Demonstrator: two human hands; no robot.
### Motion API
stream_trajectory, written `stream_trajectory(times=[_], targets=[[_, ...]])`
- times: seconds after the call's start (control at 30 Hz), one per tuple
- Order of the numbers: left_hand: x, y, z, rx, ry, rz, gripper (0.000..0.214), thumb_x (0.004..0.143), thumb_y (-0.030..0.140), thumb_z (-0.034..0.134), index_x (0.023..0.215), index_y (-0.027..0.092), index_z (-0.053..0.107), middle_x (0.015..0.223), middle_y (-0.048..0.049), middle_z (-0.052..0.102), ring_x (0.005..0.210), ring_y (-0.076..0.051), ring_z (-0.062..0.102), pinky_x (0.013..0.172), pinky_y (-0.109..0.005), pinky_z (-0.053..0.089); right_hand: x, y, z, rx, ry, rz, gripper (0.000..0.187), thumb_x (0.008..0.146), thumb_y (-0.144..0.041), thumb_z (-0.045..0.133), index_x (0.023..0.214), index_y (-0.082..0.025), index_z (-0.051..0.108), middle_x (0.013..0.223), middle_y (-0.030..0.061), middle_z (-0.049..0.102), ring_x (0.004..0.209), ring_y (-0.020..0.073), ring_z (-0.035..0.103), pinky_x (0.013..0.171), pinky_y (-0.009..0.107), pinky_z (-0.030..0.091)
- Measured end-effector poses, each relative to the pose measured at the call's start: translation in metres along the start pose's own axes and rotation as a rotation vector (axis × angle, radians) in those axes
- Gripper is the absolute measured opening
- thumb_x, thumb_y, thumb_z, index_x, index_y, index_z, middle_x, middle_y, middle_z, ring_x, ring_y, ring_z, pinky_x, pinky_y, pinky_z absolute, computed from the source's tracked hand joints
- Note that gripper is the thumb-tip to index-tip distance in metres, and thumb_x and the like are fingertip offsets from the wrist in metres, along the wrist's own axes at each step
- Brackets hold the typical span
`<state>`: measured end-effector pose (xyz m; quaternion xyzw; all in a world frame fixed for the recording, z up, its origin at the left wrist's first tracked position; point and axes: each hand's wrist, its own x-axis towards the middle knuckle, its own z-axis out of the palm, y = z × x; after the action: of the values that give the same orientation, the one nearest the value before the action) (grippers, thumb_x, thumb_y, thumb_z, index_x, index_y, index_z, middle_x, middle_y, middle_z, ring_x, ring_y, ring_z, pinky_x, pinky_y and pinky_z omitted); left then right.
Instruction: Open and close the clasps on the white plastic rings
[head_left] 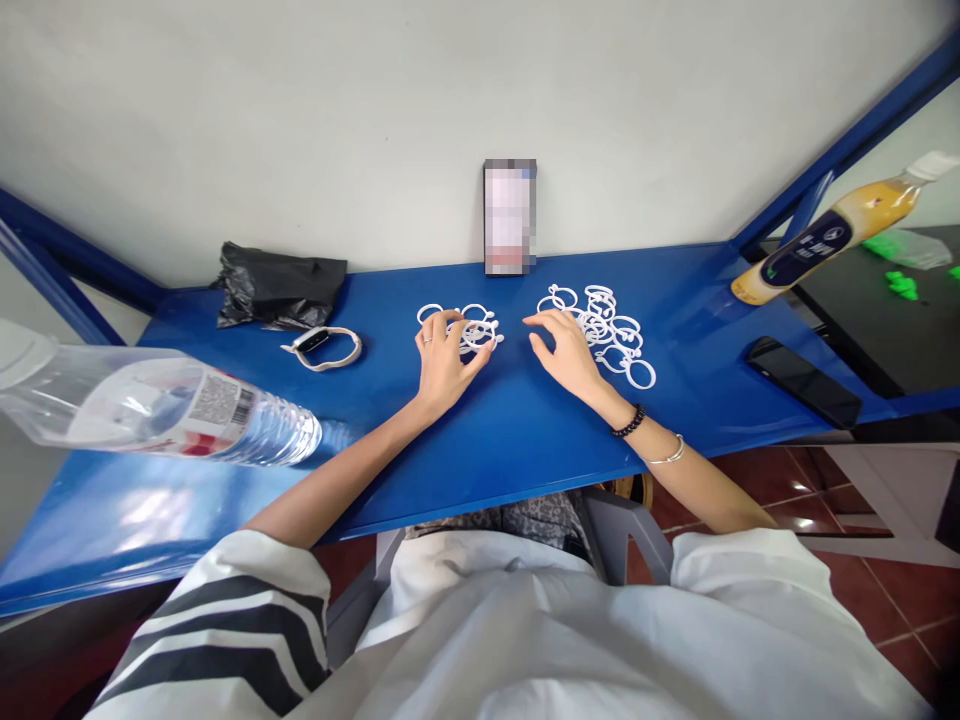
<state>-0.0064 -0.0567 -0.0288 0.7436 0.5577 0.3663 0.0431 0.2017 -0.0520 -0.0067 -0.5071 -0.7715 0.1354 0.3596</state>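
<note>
White rings with small knobs, perhaps plastic, lie in two groups on the blue table (397, 430). My left hand (444, 362) reaches over the smaller left group of rings (480, 335). Its thumb and fingers are spread, and rings show between and beyond them; whether the fingertips touch any is hard to make out. Beside the larger right group of rings (626, 340), my right hand (566, 355) is held with thumb and index finger apart and nothing visible between them. That hand covers part of the right group.
A phone (510, 220) leans upright against the wall. On the left are a black plastic bag (277, 285), a watch (330, 348) and a large water bottle (217, 410). To the right, a yellow drink bottle (825, 235) stands near a dark phone (802, 380). Blue frame bars border both sides.
</note>
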Motion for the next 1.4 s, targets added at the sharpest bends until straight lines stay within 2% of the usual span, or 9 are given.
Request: stream_trajectory(times=[0.1,0.23,0.47,0.6,0.73,0.97,1.1,1.2,1.4], targets=[[0.000,-0.002,0.002,0.030,0.015,-0.060,0.033,0.091,0.049,0.054,0.108,0.021,0.060,0.125,-0.0142,0.056,0.120,-0.032,0.047,0.097,-0.047,0.037,0.006,0.012,-0.006,-0.322,0.017,0.006,0.029,0.090,-0.016,0.049,0.114,-0.016,0.064,0.117,0.0138,0.062,0.115,0.0326,0.053,0.099,0.051,0.044],[0.000,-0.003,0.005,0.052,0.002,-0.086,0.033,0.090,0.046,0.056,0.110,0.020,0.059,0.126,-0.0154,0.056,0.121,-0.033,0.047,0.099,-0.049,0.036,0.011,0.028,-0.012,-0.527,0.024,0.064,0.027,0.091,-0.023,0.052,0.111,-0.012,0.065,0.112,0.0179,0.062,0.111,0.0366,0.052,0.094,0.054,0.042],[0.000,-0.003,0.004,0.065,-0.058,-0.115,0.036,0.089,0.041,0.058,0.117,0.019,0.055,0.130,-0.0173,0.053,0.124,-0.034,0.046,0.100,-0.051,0.036,0.011,0.033,-0.013,-0.599,-0.009,0.065,0.019,0.093,-0.022,0.052,0.095,-0.016,0.069,0.097,0.0130,0.068,0.102,0.0337,0.055,0.091,0.054,0.039],[0.000,0.000,0.002,0.062,-0.073,-0.117,0.038,0.089,0.040,0.057,0.120,0.019,0.053,0.130,-0.0167,0.052,0.126,-0.034,0.045,0.101,-0.050,0.036,0.011,0.032,-0.014,-0.582,0.034,0.044,0.021,0.092,-0.015,0.048,0.088,-0.017,0.068,0.095,0.0116,0.069,0.101,0.0325,0.056,0.092,0.053,0.037],[0.001,0.001,0.001,0.059,-0.070,-0.113,0.040,0.089,0.040,0.058,0.122,0.018,0.052,0.131,-0.0181,0.051,0.126,-0.035,0.044,0.101,-0.050,0.035,0.012,0.028,-0.017,-0.548,0.099,0.014,0.020,0.093,-0.015,0.047,0.092,-0.017,0.067,0.099,0.0116,0.069,0.103,0.0325,0.056,0.092,0.052,0.038],[0.000,0.002,-0.001,0.027,-0.056,-0.020,0.042,0.088,0.036,0.060,0.125,0.020,0.052,0.132,-0.0169,0.050,0.127,-0.034,0.043,0.102,-0.050,0.036,0.013,0.017,-0.015,-0.298,0.173,-0.164,0.017,0.095,-0.019,0.048,0.096,-0.020,0.065,0.098,0.0091,0.068,0.099,0.0273,0.059,0.088,0.045,0.047],[0.000,0.003,-0.003,-0.011,-0.050,0.098,0.040,0.091,0.033,0.057,0.129,0.023,0.052,0.132,-0.0149,0.052,0.128,-0.032,0.045,0.104,-0.049,0.037,0.009,0.009,-0.012,-0.049,0.122,-0.257,0.018,0.097,-0.023,0.047,0.100,-0.020,0.064,0.099,0.0084,0.067,0.095,0.0228,0.062,0.087,0.040,0.051],[0.000,0.003,-0.005,-0.057,-0.036,0.178,0.037,0.093,0.030,0.054,0.130,0.025,0.053,0.131,-0.0127,0.056,0.127,-0.029,0.048,0.105,-0.048,0.037,0.005,0.000,-0.010,0.150,0.013,-0.196,0.018,0.098,-0.030,0.049,0.101,-0.021,0.064,0.102,0.0070,0.066,0.088,0.0194,0.063,0.082,0.037,0.054],[0.000,-0.002,-0.002,-0.140,-0.022,0.235,0.025,0.098,0.033,0.049,0.115,0.024,0.064,0.112,-0.0080,0.069,0.110,-0.024,0.062,0.099,-0.042,0.043,0.000,-0.004,-0.001,0.657,-0.197,0.102,0.022,0.090,-0.044,0.059,0.097,-0.023,0.065,0.090,0.0027,0.066,0.080,0.0170,0.064,0.079,0.034,0.055]])
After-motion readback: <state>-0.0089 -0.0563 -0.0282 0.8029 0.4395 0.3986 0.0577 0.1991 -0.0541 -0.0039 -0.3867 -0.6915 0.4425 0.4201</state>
